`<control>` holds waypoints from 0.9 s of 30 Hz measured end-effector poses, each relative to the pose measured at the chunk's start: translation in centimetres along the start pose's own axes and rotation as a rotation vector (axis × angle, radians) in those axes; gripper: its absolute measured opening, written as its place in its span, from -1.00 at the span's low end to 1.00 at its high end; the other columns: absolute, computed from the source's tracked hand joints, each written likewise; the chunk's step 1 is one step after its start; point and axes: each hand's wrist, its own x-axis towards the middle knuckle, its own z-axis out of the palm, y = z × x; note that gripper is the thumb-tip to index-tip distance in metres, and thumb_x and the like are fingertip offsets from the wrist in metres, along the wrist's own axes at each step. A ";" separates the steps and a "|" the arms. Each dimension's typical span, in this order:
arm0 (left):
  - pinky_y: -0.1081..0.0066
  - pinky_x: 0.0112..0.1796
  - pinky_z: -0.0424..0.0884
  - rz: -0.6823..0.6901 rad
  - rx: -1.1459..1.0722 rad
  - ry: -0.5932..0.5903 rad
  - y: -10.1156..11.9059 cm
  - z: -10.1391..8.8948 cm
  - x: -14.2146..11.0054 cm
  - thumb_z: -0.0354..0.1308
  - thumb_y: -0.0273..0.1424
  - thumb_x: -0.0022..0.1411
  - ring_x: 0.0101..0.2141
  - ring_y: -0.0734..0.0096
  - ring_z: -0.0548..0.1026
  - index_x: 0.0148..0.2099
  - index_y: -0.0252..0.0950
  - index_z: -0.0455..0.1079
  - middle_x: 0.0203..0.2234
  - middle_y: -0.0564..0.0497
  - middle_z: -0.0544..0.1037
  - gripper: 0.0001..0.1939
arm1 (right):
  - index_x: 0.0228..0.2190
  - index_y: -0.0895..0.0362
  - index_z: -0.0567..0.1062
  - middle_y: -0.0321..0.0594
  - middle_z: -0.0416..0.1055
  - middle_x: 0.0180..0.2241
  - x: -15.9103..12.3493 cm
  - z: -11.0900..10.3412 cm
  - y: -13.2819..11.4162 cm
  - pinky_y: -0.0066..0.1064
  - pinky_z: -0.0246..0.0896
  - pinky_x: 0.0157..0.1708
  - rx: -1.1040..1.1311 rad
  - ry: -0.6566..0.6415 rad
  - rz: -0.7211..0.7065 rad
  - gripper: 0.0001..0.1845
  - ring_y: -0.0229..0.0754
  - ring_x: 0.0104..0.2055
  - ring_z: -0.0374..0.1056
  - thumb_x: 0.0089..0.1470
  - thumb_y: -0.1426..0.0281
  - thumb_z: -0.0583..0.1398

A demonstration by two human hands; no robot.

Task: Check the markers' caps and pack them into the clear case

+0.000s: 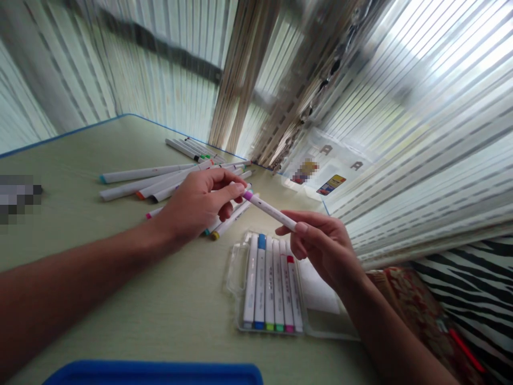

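Observation:
Between my two hands, above the table, I hold a white marker (270,209) with a purple band, slanting down to the right. My left hand (204,200) pinches its upper left end with thumb and fingertips. The lower right end sits in the closed fingers of my right hand (323,243). Below it lies an open clear plastic case (236,267) with several white markers (269,283) side by side, their end caps grey, blue, green and pink. Behind my left hand a loose pile of white markers (160,184) spreads over the table, partly hidden by that hand.
The pale green table (160,310) has a blue edge. A clear case (326,160) with stickers stands at the back by the striped curtains (180,69). A blue rim (160,371) shows at the near edge. Zebra-striped fabric (473,289) is at right.

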 end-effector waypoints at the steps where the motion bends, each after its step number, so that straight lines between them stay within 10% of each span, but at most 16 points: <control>1: 0.55 -0.61 0.27 -0.001 -0.025 0.004 0.0 0.0 0.0 0.21 -0.43 0.24 -0.63 0.59 0.37 -0.21 -0.40 0.49 -0.45 -0.03 0.57 -0.88 | -0.15 0.08 0.68 -0.14 0.63 -0.37 0.0 0.0 0.0 -0.55 0.22 -0.59 0.009 -0.010 0.004 -0.77 -0.41 -0.60 0.28 0.11 0.36 0.34; 10: 0.60 -0.64 0.21 0.077 -0.186 0.025 0.8 0.4 -0.6 0.37 -0.40 0.15 -0.63 0.65 0.31 -0.16 -0.37 0.53 -0.48 0.05 0.55 -0.79 | -0.04 0.08 0.61 -0.12 0.64 -0.29 -0.1 0.3 0.3 -0.54 0.20 -0.57 -0.206 -0.153 0.050 -0.68 -0.38 -0.54 0.28 0.15 0.35 0.33; 27: 0.50 -0.45 0.40 0.525 0.228 -0.106 1.8 1.6 -4.1 0.35 -0.41 0.20 -0.49 0.54 0.48 -0.16 -0.26 0.58 -0.34 0.02 0.63 -0.86 | -0.21 0.15 0.66 -0.27 0.47 -0.52 0.2 0.2 0.3 -0.42 0.14 -0.49 -0.682 -0.112 -0.108 -0.72 -0.29 -0.53 0.24 0.14 0.22 0.31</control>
